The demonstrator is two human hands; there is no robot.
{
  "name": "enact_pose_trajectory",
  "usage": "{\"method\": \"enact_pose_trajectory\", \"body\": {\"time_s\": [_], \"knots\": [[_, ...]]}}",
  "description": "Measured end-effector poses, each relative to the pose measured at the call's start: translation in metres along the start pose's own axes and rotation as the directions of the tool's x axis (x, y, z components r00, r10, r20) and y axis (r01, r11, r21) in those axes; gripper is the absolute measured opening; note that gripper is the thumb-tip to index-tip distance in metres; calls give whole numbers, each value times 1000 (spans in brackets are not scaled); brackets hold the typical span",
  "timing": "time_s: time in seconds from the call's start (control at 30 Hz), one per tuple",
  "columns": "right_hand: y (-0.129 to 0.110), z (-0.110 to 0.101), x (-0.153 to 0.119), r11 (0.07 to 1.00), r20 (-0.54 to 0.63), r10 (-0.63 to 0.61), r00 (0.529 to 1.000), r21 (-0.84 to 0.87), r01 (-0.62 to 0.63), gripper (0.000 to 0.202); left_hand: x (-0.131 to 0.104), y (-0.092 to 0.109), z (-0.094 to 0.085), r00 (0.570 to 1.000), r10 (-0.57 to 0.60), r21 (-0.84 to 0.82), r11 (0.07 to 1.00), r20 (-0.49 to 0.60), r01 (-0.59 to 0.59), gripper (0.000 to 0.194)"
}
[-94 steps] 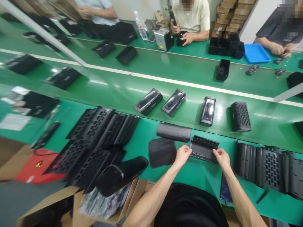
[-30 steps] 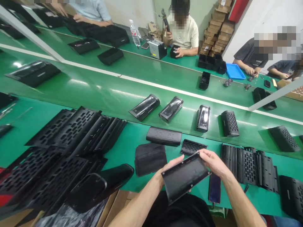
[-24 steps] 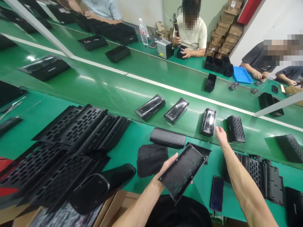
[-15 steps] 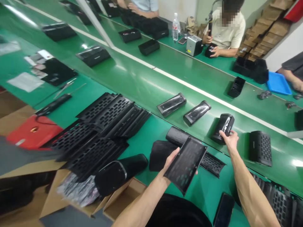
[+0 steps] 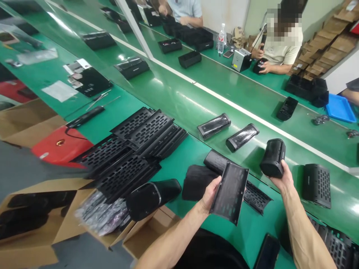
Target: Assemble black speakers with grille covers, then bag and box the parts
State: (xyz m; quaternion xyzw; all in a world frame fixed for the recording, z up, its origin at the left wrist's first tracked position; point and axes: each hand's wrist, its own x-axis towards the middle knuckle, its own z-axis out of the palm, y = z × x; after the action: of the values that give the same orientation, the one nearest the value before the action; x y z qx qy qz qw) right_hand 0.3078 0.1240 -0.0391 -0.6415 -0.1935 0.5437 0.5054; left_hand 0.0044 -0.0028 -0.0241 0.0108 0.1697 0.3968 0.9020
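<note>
- Biggest on my feed: the green belt (image 5: 174, 95), slanting from 10 o'clock to between 3 and 4, a white stripe along it.
- Next, the green table (image 5: 172, 160), running along the near side of the belt.
- An open carton (image 5: 30, 254) at 8 o'clock, with dark things inside.
- At 2 o'clock, across the belt, I've got a person in a pale shirt (image 5: 288, 56), one hand on a small black part.
- Between 8 and 9, a pile of slotted panels (image 5: 153, 131) overlaps on the table.
- And here's the black case (image 5: 272, 157), over the belt at 3 o'clock. My wearer's right hand (image 5: 284, 178) is curled round its lower side, gripping it.
- Two glossy cases (image 5: 242, 137) lie at 3 o'clock, closer to my centre.
- The curved panel (image 5: 230, 194) sits tilted between 4 and 5. The left hand (image 5: 211, 195) has it, half closed, thumb at the left edge.
- Partly hidden behind that, a slotted sheet (image 5: 257, 196) rests on the table.
- Smallest, at half past 4: a dark phone (image 5: 266, 252).
</note>
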Motion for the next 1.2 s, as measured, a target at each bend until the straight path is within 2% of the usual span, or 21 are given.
{"method": "enact_pose_trajectory", "body": {"time_s": [0.1, 0.23, 0.3, 0.37, 0.43, 0.53, 0.6, 0.7, 0.8, 1.03, 1.2], "knots": [[-17, -16, -55, 982, -17, -50, 999, 183, 52, 43, 1, -10, -5, 998, 32, 26, 999, -57, -31, 75], [-31, -39, -139, 969, 71, -138, 988, 218, 119, 63, 8, -23, -8, 999, 41, 12, 999, -30, -41, 67], [-34, -53, -173, 980, 59, -142, 988, 150, 132, 70, 12, -30, -5, 1000, 25, 3, 1000, 18, -25, 64], [-38, -65, -200, 989, -29, -143, 989, 41, 144, 75, 14, -36, 0, 997, 19, 12, 1000, 68, -20, 60], [-43, -69, -225, 986, -41, -155, 987, -77, 151, 86, 14, -42, 8, 993, 33, 35, 999, 116, -38, 57], [-55, -57, -261, 934, 60, -189, 980, -298, 199, 100, 13, -50, 20, 986, 68, 70, 994, 155, -80, 56], [-62, -42, -282, 850, 115, -217, 969, -467, 245, 106, 12, -54, 26, 980, 69, 92, 992, 185, -87, 60], [-63, -27, -300, 673, 185, -275, 943, -664, 327, 107, 12, -59, 35, 966, 62, 111, 990, 251, -92, 67], [-55, -25, -303, 529, 251, -332, 909, -748, 400, 101, 13, -62, 43, 943, 57, 129, 986, 327, -104, 71], [-40, -32, -292, 319, 402, -391, 828, -784, 532, 96, 13, -67, 56, 896, 117, 120, 975, 429, -185, 76], [-38, -35, -288, 238, 471, -313, 825, -802, 548, 98, 14, -68, 61, 883, 154, 110, 968, 444, -224, 78]]}}
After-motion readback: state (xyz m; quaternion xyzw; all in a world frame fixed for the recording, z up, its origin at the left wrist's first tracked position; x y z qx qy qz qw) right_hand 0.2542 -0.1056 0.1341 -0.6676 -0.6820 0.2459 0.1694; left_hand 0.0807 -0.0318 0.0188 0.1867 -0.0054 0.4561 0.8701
